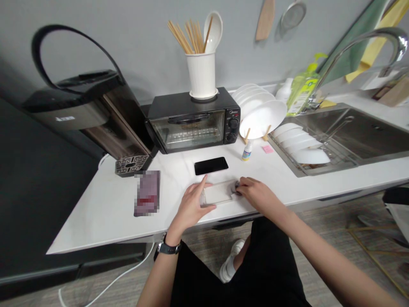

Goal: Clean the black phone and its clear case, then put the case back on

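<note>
A clear phone case (219, 192) lies flat on the white counter in front of me. My left hand (191, 204) grips its left end between thumb and fingers. At the right end of the case, my right hand (251, 189) is closed in a pinch on a small dark-grey wad (237, 187), mostly hidden by the fingers, so its kind cannot be made out. Just beyond the case rests a black smartphone (211, 166), screen up. A small white bottle (247, 151) with a coloured label stands behind my right hand, beside a pink sticky note (267, 149).
A purple flat item (147, 194), partly pixelated, lies at left before a black drink machine (96, 115). Behind are a toaster oven (191, 123) under a white utensil holder (202, 74), and racked plates (262, 117). The sink (361, 136) with bowls is at right.
</note>
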